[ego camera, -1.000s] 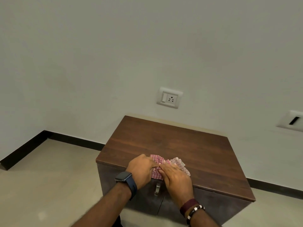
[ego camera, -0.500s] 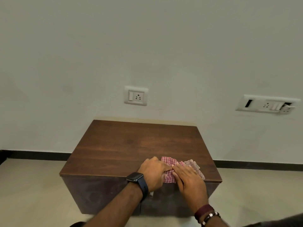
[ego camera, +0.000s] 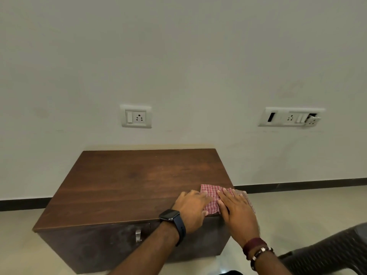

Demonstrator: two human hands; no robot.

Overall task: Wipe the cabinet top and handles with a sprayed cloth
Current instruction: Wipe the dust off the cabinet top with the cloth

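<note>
Now, left hand (ego camera: 191, 210) flat, fingers spread, pressing cloth | right hand (ego camera: 236, 210) likewise flat on cloth | checked cloth (ego camera: 211, 201) at near right corner of cabinet top (ego camera: 129, 183) | handle (ego camera: 138, 235) on near front, left | socket (ego camera: 136, 116) on far wall

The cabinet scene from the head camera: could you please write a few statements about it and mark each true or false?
1. Both hands press on the cloth. True: the left hand and right hand lie flat on it.
2. The cloth lies at the left end of the cabinet top. False: it is at the front right corner.
3. A metal handle shows on the cabinet front. True.
4. A spray bottle stands on the cabinet top. False: only the cloth and hands are on it.
5. The watch is on the right wrist. False: it is on the left wrist; the right wrist wears bands.
</note>
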